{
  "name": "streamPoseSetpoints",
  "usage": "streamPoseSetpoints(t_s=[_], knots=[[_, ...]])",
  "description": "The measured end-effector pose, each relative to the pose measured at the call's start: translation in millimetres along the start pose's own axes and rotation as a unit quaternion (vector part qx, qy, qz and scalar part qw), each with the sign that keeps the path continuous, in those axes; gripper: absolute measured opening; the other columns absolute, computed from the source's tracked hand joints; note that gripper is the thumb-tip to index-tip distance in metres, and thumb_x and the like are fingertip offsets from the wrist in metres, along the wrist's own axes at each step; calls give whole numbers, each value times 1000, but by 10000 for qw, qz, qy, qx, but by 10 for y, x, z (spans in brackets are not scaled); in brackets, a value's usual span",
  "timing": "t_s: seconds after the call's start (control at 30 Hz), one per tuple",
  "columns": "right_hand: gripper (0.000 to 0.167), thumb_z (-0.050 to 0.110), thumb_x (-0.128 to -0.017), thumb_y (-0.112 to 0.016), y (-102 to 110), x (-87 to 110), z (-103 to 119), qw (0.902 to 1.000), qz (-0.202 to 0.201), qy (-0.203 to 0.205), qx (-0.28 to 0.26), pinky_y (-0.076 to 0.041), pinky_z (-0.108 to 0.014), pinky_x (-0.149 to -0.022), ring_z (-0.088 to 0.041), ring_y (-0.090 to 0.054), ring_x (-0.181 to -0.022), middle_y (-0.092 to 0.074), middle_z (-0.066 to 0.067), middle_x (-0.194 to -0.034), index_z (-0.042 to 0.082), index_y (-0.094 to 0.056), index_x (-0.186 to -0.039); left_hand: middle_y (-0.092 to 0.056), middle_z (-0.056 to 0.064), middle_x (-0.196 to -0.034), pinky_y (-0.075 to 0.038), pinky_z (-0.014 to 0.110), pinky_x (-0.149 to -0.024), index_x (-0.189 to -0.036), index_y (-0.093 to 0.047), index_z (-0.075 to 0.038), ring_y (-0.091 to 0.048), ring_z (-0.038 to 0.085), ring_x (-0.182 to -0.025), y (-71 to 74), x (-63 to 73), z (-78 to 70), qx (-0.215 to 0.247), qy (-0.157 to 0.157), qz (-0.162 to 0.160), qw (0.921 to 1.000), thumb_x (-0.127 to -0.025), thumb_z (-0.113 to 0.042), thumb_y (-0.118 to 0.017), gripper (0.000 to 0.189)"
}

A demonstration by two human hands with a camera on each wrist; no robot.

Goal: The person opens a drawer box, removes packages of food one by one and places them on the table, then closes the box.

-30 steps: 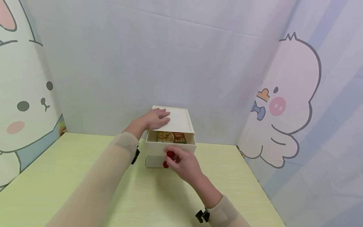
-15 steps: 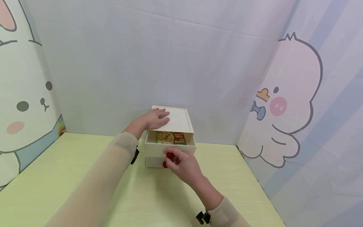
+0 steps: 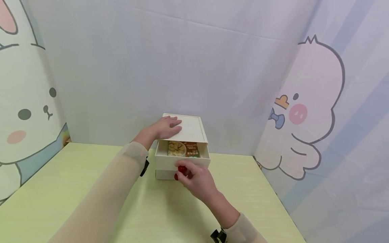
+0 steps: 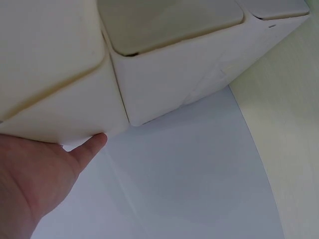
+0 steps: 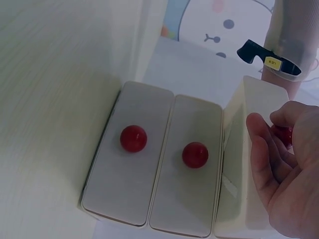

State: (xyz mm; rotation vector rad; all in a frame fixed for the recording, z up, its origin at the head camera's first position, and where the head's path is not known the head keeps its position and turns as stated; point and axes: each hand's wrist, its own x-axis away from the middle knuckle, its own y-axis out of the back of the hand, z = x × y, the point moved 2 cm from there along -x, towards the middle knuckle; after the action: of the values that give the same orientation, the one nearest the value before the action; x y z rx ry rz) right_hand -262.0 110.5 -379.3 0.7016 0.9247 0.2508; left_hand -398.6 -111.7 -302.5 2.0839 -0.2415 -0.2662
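Observation:
A white cabinet (image 3: 192, 128) with red-knobbed drawers stands on the table. Its top drawer (image 3: 164, 163) is pulled out. Inside lies a printed food box (image 3: 179, 149) with a picture of a dish, its rear part hidden under the cabinet top. My right hand (image 3: 199, 179) pinches that drawer's round red knob (image 5: 282, 134) between thumb and fingers. My left hand (image 3: 166, 127) rests on the cabinet top, fingers spread. In the left wrist view, its thumb lies along the cabinet's upper edge.
Two lower drawers stay closed, each with a red knob (image 5: 133, 138). The pale green table (image 3: 91, 182) extends around the cabinet. A grey-white curtain (image 3: 121, 67) hangs close behind, with cartoon animals printed on the side panels.
My right hand has drawn the top drawer a little further out toward me, and more of the food box shows. My left hand has stayed in place on the cabinet top.

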Motion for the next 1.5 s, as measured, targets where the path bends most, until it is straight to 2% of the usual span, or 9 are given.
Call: streamPoseSetpoints(t_s=[1.1, 1.5], knots=[[21, 6, -95, -83, 17, 112, 88, 9998, 6, 147, -98, -54, -13, -60, 4, -56, -68, -76, 4, -86, 14, -79, -114, -24, 6, -184, -12, 62, -139, -172, -41, -22, -7, 36, -174, -2, 24, -7, 56, 9, -43, 10000, -116, -49, -45, 63], [20, 3, -94, -82, 22, 135, 125, 9995, -6, 269, -157, -56, -10, -63, 4, -61, -70, -77, 3, -87, 13, -79, -112, -23, 6, -185, -12, 63, -139, -172, -39, -23, -6, 36, -174, -15, 6, 9, 54, 46, 8, 10000, -115, -51, -44, 64]])
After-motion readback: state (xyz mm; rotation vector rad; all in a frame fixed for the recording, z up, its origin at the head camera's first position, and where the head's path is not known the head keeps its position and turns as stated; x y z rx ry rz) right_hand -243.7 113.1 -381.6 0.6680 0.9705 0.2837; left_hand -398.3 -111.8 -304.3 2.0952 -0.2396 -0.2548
